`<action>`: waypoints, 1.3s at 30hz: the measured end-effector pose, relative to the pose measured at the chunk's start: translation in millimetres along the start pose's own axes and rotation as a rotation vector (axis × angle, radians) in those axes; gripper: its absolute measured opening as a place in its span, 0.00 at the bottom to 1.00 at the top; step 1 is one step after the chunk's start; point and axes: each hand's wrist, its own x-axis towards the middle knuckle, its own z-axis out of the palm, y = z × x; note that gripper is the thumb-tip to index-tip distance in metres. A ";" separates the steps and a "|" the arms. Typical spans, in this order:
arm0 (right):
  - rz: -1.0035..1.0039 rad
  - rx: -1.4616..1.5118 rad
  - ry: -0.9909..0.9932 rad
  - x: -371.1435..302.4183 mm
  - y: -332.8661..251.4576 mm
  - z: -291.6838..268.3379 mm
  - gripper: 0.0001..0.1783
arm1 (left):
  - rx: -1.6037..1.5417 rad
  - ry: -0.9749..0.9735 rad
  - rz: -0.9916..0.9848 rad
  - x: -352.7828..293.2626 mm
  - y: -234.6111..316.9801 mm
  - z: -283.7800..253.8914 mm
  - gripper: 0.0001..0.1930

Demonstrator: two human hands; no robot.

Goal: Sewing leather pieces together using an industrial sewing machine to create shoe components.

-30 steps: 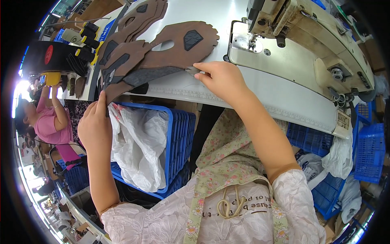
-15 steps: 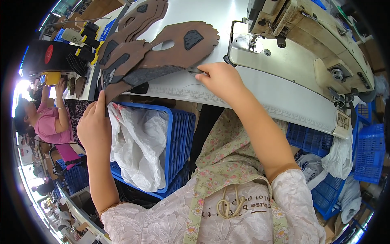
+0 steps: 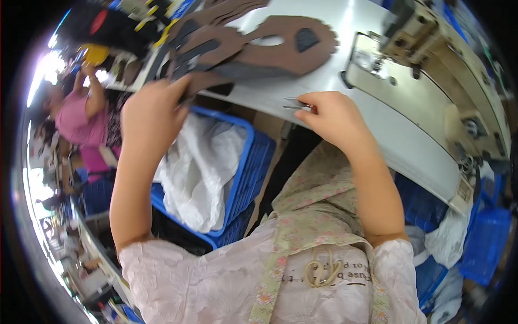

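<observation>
Brown flat cut pieces with black patches lie on the white sewing table; the nearest brown piece [image 3: 318, 48] has a scalloped edge and an oval hole. My left hand [image 3: 154, 116] is closed at the near left end of this work, pinching a narrow brown end [image 3: 208, 81]; motion blurs its fingertips. Small thread snips [image 3: 295, 103] stick out of my closed right hand [image 3: 334, 116], their blades pointing left over the table's front edge. The snips are apart from the brown piece.
A sewing machine [image 3: 437, 59] stands on the right of the white table [image 3: 264, 100]. Below the table edge is a blue crate [image 3: 251, 156] with a white plastic sack [image 3: 202, 173]. More blue crates [image 3: 485, 243] stand at right. A person in pink [image 3: 81, 116] works at far left.
My right hand has drawn the snips away from the brown piece, toward me. My left hand has risen to the table edge and turned. The whole view has shifted.
</observation>
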 end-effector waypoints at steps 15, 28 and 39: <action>-0.919 -0.024 0.543 -3.6 -69.8 71.9 0.17 | 0.034 0.074 0.164 31.9 16.9 -8.7 0.12; -1.168 0.011 0.754 33.5 -92.7 81.1 0.19 | 0.012 0.034 0.144 35.4 4.4 -28.9 0.09; -1.156 0.033 0.736 29.6 -98.0 81.0 0.12 | 0.013 0.038 0.164 37.7 13.1 -35.9 0.09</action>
